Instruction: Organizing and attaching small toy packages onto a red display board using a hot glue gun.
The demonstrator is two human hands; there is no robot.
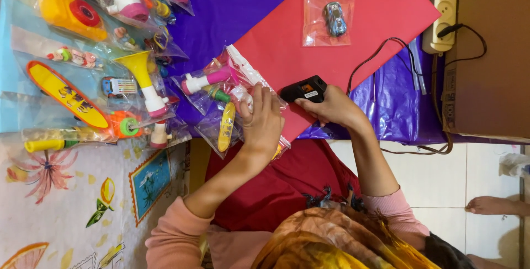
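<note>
The left hand (pixel 264 120) presses flat on a toy bag (pixel 229 103) at the red paper's (pixel 353 32) edge; fingers spread. The right hand (pixel 331 105) grips a black glue gun (pixel 302 89) on that paper.

This looks like a home used for craft or packing work, done on the floor: white floor tiles (pixel 486 169), a flowered mat (pixel 66 203), coloured paper sheets (pixel 381 9), bagged toys (pixel 110 43), a power strip (pixel 444 9) and a bare foot (pixel 491 205) nearby.

Clear plastic toy packet (pixel 232 109) under left hand (pixel 262 123), pink and yellow toys inside. Small clear bag with blue toy car (pixel 328 22) on red sheet (pixel 381 4). More clear toy packets (pixel 99 54) at left. White label (pixel 310 94) on black glue gun (pixel 303 89).
</note>
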